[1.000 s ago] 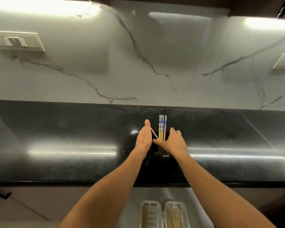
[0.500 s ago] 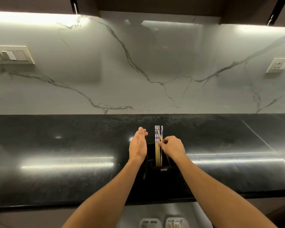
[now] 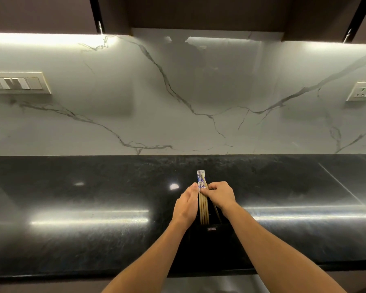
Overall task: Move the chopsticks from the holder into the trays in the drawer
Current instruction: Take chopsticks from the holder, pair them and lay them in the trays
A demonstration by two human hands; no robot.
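Home kitchen. Glossy black counter (image 3: 93, 197); veined marble backsplash (image 3: 178, 92) behind counter; dark cabinets (image 3: 199, 11), light strip (image 3: 40, 38), switch panel (image 3: 17, 82), socket (image 3: 360, 92) above counter; chopsticks (image 3: 203, 208) in holder (image 3: 211, 233) on counter.

A glossy black stone counter (image 3: 93, 208) carries one black holder (image 3: 211, 235).

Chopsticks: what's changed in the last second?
The left hand moved right to press against the chopsticks; the right hand closed its grip on them from the other side. The chopsticks stay standing in the holder on the counter.
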